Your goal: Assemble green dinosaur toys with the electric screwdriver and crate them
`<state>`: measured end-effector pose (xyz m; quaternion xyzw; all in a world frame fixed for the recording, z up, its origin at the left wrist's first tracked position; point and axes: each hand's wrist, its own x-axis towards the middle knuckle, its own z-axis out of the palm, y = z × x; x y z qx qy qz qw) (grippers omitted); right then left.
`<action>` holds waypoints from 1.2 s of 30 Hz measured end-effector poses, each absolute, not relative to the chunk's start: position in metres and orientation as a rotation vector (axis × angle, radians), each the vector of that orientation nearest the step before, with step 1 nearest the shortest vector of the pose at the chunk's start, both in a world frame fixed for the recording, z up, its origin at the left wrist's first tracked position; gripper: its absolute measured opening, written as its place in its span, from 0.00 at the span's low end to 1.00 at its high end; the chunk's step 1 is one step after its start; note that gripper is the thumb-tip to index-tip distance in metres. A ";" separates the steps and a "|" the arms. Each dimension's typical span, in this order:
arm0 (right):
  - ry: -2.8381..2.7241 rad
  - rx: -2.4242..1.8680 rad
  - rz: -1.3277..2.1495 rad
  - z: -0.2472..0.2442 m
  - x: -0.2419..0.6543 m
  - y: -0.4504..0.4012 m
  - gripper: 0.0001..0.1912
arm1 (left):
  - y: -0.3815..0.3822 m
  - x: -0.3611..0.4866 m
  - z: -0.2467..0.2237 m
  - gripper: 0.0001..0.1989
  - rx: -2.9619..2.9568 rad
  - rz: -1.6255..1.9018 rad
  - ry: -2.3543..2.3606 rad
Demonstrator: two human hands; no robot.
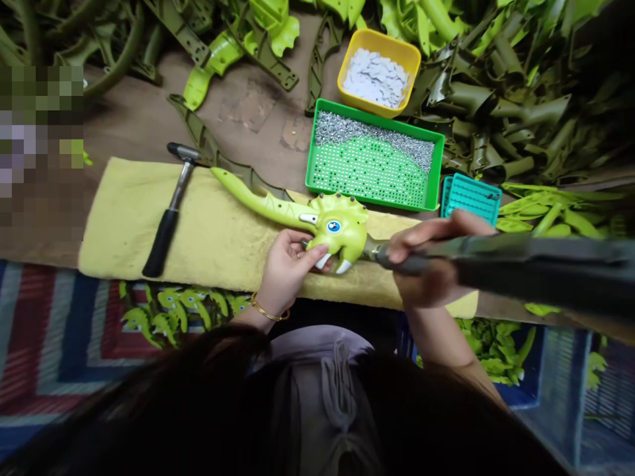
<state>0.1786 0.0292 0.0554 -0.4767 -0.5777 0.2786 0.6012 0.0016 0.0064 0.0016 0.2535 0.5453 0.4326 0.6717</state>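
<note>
A lime-green dinosaur-head piece [350, 231] with a blue eye and white horns lies over the yellow cloth pad [124, 225], its long curved part reaching to the left. My left hand [292, 261] pinches its lower left edge, thumb on top near a white horn. Wrapped round a dark power screwdriver [526, 264], my right hand [431, 254] holds it almost level, its tip end at the right side of the head piece. The exact contact of the tip is hidden. A dark olive curved part [238, 170] lies behind the green piece.
A hammer [171, 215] rests on the pad's left. Behind stand a green tray [440, 168] of small screws and a yellow bowl [414, 63] of white pieces. Teal trays [473, 196] are at the right. Olive parts [520, 112] pile up behind; crates [64, 330] with green pieces stand below.
</note>
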 end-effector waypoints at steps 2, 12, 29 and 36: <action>-1.176 -0.962 0.384 0.056 0.183 0.060 0.16 | 0.006 0.004 -0.002 0.28 0.581 0.951 1.212; -1.025 -1.085 0.162 0.004 0.195 0.133 0.15 | 0.008 0.006 -0.010 0.28 0.521 0.906 1.221; -1.038 -1.002 0.197 0.015 0.198 0.128 0.19 | 0.007 0.005 -0.009 0.28 0.577 0.914 1.189; -1.184 -0.948 0.302 0.057 0.178 0.081 0.17 | 0.008 0.008 -0.009 0.28 0.565 0.946 1.194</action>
